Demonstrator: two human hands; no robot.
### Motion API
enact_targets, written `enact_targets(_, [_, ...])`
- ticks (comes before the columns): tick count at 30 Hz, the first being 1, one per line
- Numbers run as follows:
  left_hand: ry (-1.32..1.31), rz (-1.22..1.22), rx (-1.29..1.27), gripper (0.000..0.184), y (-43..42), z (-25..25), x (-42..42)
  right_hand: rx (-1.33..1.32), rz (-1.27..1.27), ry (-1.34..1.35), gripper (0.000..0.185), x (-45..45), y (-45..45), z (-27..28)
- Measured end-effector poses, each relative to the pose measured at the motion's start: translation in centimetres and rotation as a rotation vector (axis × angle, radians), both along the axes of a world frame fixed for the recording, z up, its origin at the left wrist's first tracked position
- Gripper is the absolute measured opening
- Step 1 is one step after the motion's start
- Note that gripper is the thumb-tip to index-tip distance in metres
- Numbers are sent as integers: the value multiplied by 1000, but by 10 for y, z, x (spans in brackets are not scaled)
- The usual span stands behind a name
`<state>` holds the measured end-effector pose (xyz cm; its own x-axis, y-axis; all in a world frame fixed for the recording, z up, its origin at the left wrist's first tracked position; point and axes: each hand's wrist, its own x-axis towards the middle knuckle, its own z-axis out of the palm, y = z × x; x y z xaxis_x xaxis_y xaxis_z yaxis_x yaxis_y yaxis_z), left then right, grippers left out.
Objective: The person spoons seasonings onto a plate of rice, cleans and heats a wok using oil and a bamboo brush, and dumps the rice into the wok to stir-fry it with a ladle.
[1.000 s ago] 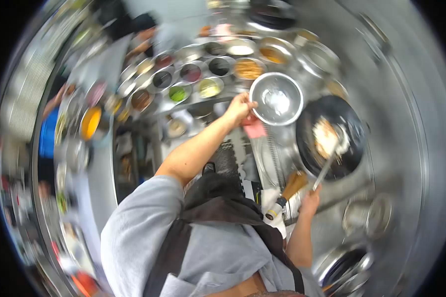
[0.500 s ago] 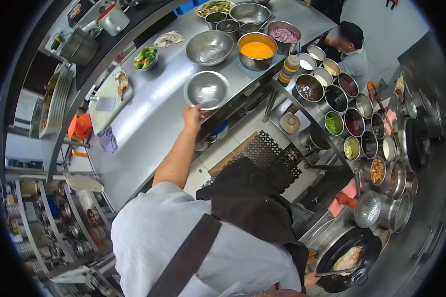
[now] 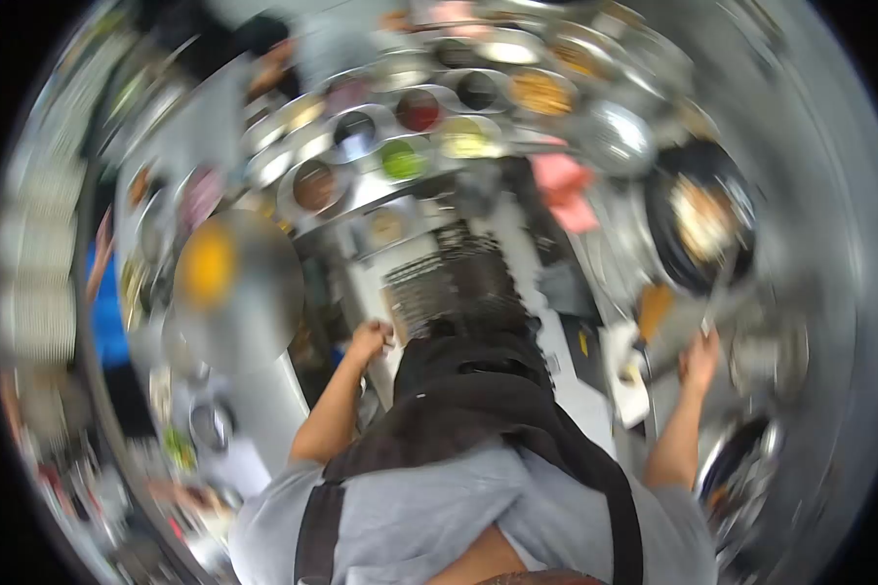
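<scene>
My right hand [image 3: 698, 359] is closed around the handle of a long-handled metal cooking utensil [image 3: 720, 292], whose working end reaches into a black wok [image 3: 665, 229]. Pale, browned food [image 3: 702, 219] lies in the wok; blur hides its kind. My left hand [image 3: 371, 341], fingers curled and with nothing visible in them, hangs in front of my apron on the left, beside the steel counter's edge. A smeared round grey patch [image 3: 263, 292] with orange sauce [image 3: 208, 263] showing at its left lies beyond that hand.
Several metal pots of ingredients, including chopped greens [image 3: 403, 159] and red sauce [image 3: 418, 109], stand ahead. A perforated skimmer [image 3: 617, 138] and pink cloth [image 3: 561, 185] lie left of the wok. A black perforated mat [image 3: 449, 283] covers the floor. Another person [image 3: 273, 58] is at far left.
My view has swung right, from the counter toward the stove. My left hand has let go of the steel bowl and drawn back. The right hand still holds the utensil in the wok.
</scene>
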<state>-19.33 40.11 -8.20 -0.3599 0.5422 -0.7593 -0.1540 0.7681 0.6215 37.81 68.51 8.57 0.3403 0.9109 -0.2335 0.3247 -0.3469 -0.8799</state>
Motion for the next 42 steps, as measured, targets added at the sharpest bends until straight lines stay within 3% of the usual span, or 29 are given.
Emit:
enact_targets(1, [213, -547, -48, 24, 21, 3, 22, 29, -80, -165, 48, 18, -1, -8])
enact_targets(2, [358, -930, 4, 30, 30, -39, 38, -52, -23, -217, 51, -5, -11, 35])
enact_targets(4, [263, -1110, -29, 43, 88, 58, 97, 76, -9, -207, 50, 17, -14, 35])
enact_targets(5, [273, -1164, -9, 43, 112, 55, 102, 99, -29, -175, 48, 18, -17, 43])
enact_targets(7, [2, -1115, 178, 47, 157, 45, 108, 65, -70, -206, 48, 6, -24, 77])
enact_targets(9, [-81, -908, 256, 48, 218, 77, 120, 47, -42, -263, 49, 16, -23, 56])
enact_targets(10, [86, -900, 332, 42, 246, 99, 131, 43, -18, -366, 48, 24, -20, 37])
enact_targets(12, [368, -923, 495, 43, 312, 68, 128, -32, 90, -583, 46, 35, -3, -9])
enact_targets(13, [469, -843, 466, 43, 341, 76, 139, -83, 173, -750, 45, 45, 6, -28])
enact_targets(15, [589, -756, 443, 48, 392, 89, 156, -136, 139, -630, 45, 46, 30, -14])
enact_targets(16, [741, -769, 421, 55, 421, 70, 156, -201, 113, -503, 45, 42, 38, -2])
enact_targets(17, [692, -733, 429, 61, 440, 62, 159, -216, 115, -496, 45, 36, 33, 17])
enact_targets(19, [848, -741, 389, 63, 459, 64, 175, -168, 106, -500, 46, 31, 23, 54])
enact_targets(23, [752, -926, 203, 61, 490, 47, 183, -152, 70, -454, 45, 36, -11, 51])
enact_targets(25, [694, -935, 166, 56, 495, 38, 181, -200, 93, -516, 45, 36, -15, 18])
enact_targets(27, [773, -899, 276, 45, 495, 25, 181, -236, 101, -581, 45, 34, -11, 14])
enact_targets(30, [923, -967, 516, 44, 487, 15, 183, -279, -12, -477, 47, 8, 6, 48])
enact_targets(34, [756, -932, 695, 46, 489, 8, 174, -266, -113, -529, 45, -15, 15, 48])
enact_targets(37, [672, -962, 568, 46, 499, 5, 169, -345, -23, -753, 45, -14, 49, 16])
enact_targets(38, [667, -968, 570, 46, 501, 2, 163, -329, -7, -697, 46, -9, 57, 14])
enact_targets(40, [376, -841, 562, 39, 507, -4, 155, -307, -70, -598, 46, -7, 66, 25])
enact_targets(41, [374, -836, 557, 39, 507, 16, 157, -302, -132, -491, 46, -9, 65, 32])
enact_targets(42, [-84, -606, 453, 35, 507, 38, 158, -284, -187, -428, 46, -10, 64, 34])
